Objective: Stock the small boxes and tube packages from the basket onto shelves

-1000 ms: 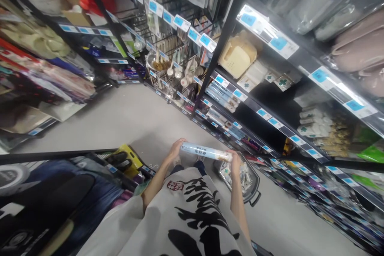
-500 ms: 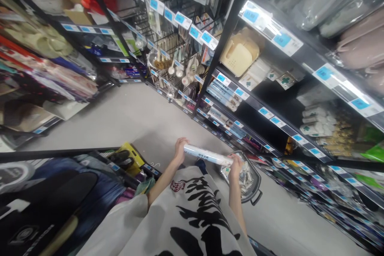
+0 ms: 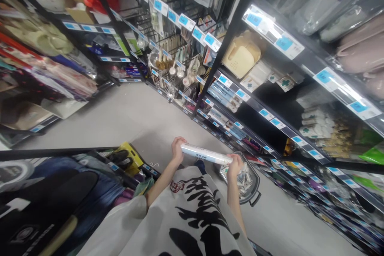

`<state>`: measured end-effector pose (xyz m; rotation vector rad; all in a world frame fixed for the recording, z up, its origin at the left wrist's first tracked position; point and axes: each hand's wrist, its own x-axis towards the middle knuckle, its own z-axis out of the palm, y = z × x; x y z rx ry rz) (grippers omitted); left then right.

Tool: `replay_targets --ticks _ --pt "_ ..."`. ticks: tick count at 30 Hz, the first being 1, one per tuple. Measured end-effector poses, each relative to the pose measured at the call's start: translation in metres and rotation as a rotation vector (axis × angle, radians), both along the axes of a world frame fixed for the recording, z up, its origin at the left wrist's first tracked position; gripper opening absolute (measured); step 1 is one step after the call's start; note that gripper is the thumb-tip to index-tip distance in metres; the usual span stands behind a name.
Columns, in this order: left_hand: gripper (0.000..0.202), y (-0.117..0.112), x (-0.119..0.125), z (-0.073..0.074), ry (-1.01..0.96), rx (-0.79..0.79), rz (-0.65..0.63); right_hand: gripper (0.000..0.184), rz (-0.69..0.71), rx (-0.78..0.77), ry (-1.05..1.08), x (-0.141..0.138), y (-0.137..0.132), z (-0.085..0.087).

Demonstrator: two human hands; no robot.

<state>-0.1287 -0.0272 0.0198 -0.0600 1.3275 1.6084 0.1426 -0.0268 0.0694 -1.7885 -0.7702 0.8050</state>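
Observation:
A long pale-blue and white packaged roll [image 3: 206, 154], printed with dark characters, is held level in front of my shirt. My left hand [image 3: 178, 149] is closed around its left end. At the other end, my right hand [image 3: 235, 165] grips it with the fingers wrapped round. Below and beyond my right hand, a dark-rimmed basket [image 3: 254, 184] stands on the floor with several small white packages [image 3: 245, 180] inside, partly hidden by my hand and forearm.
Shelves on the right carry similar blue rolls [image 3: 223, 95], a cream plastic basket [image 3: 242, 60] and white packs. Ladles and spoons [image 3: 183, 68] hang at the back. Bags and cloth goods [image 3: 54, 72] fill the left rack. Grey floor [image 3: 120, 108] runs between; dark clothing [image 3: 75, 192] hangs at lower left.
The roll and both hands have shifted very slightly left. Both hands keep their hold on its ends, and the view has tilted a little.

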Motion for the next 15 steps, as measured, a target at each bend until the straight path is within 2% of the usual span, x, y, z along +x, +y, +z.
replay_targets --ticks 4,8,12,15 --pt "0.016 0.003 -0.009 0.009 0.034 0.008 0.040 0.024 -0.001 -0.031 0.128 -0.005 -0.001 -0.008" --pt "0.014 0.011 -0.020 0.022 0.119 0.034 0.045 0.028 0.117 -0.081 0.112 -0.009 -0.004 -0.011" --pt "0.016 0.020 -0.031 0.033 0.126 0.078 0.085 0.033 0.345 -0.192 0.088 -0.010 -0.007 0.000" --pt "0.019 0.024 -0.042 0.038 0.095 0.128 0.117 0.035 0.608 -0.284 0.066 -0.007 -0.010 0.019"
